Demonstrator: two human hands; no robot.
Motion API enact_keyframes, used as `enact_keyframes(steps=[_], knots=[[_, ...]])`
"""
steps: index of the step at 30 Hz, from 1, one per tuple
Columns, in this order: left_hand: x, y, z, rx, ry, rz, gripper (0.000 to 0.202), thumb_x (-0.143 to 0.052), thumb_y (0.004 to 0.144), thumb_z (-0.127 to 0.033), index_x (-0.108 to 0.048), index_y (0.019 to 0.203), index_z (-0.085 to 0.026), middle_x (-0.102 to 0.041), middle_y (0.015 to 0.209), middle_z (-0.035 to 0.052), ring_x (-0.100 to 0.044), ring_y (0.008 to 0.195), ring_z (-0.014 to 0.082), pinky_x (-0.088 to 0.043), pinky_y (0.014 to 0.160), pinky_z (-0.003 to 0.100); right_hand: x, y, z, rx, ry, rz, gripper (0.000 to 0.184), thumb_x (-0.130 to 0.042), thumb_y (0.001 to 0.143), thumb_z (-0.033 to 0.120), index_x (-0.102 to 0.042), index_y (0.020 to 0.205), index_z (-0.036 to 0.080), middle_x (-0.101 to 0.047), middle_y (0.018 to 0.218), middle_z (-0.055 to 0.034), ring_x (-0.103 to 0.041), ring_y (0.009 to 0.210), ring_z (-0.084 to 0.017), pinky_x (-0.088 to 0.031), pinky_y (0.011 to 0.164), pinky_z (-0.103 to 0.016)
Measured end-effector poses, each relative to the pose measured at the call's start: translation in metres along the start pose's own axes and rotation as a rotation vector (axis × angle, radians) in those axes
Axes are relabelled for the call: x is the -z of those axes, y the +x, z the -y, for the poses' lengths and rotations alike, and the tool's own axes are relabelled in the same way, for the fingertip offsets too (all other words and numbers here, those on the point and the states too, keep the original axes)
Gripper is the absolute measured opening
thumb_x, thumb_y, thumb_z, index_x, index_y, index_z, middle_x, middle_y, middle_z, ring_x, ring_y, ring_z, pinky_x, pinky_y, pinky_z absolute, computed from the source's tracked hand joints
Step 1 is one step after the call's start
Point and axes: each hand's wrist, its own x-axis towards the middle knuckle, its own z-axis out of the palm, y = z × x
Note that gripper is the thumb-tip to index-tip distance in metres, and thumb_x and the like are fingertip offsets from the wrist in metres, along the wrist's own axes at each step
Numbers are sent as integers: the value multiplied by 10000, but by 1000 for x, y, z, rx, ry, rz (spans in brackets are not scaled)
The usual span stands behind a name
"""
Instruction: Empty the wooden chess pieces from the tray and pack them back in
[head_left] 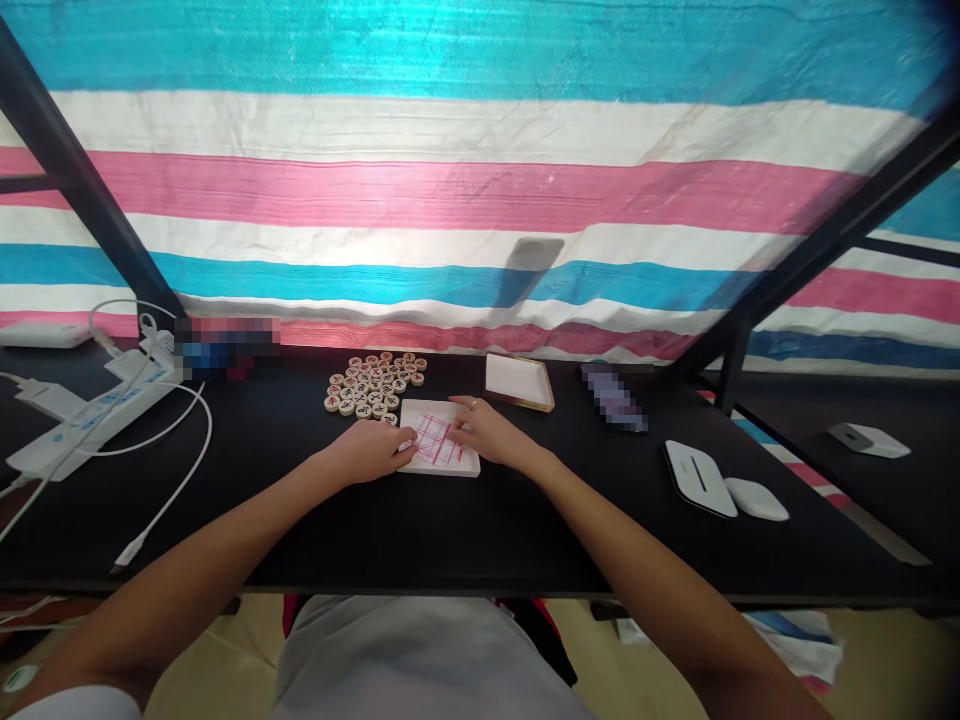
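A shallow white box [442, 468] lies on the desk in front of me, with a white sheet [433, 438] marked with reddish-pink lines inside it. My left hand [369, 452] is closed at the box's left side, its fingertips reaching over the rim onto the sheet. From the right, my right hand [491, 436] holds the box's far right corner; its index finger stretches along the far rim and its thumb rests inside. Just beyond my left hand sit several round Chinese chess pieces [373, 382] in a loose cluster, with red or dark characters on top.
A second shallow box part [519, 380], white inside, lies at the back. To the right are a blurred phone-like object [613, 398], a white flat device [699, 478] and a rounded white case [756, 498]. A power strip [97, 420] with white cables [176, 500] occupies the left.
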Motion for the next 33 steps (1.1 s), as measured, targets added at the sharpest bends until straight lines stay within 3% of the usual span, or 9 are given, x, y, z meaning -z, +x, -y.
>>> enact_keyframes(steps=[3, 7, 10, 19, 33], knots=[[1, 0, 0, 14, -6, -5, 382, -341, 948, -393, -645, 1080, -201, -715, 839, 88, -678, 772, 232, -447, 642, 277, -1, -1, -1, 2, 5, -53, 107, -621, 837, 238, -681, 850, 151, -507, 1340, -173, -505, 1221, -293, -400, 1029, -453], [4, -1, -1, 57, -8, 4, 427, -398, 913, -495, -658, 1061, -190, -719, 865, 103, -679, 805, 269, -450, 650, 302, -3, -1, -3, -8, 17, -97, 375, -694, 775, 387, -660, 1076, 166, -469, 1378, -170, -500, 1224, -322, -391, 1044, -483], [5, 0, -1, 99, -29, 34, 513, -419, 874, -595, -664, 1051, -180, -718, 886, 121, -675, 819, 296, -452, 648, 318, -4, 0, -4, -6, 7, -63, 450, -729, 734, 420, -671, 1090, 152, -458, 1387, -185, -497, 1218, -341, -382, 1048, -495], [0, 1, -1, 180, -124, 61, 572, -428, 855, -617, -626, 1173, -186, -705, 1001, 133, -660, 905, 312, -458, 705, 333, -7, 1, -6, 42, 44, -61, 403, -759, 692, 455, -701, 980, 180, -471, 1371, -158, -490, 1220, -326, -390, 1033, -491], [-4, 3, 2, 174, -175, 65, 514, -434, 866, -533, -608, 1233, -219, -714, 935, 95, -661, 884, 270, -464, 735, 309, -12, 4, -4, 8, 63, -73, 168, -717, 761, 280, -715, 901, 187, -494, 1351, -141, -513, 1194, -307, -387, 1024, -494]])
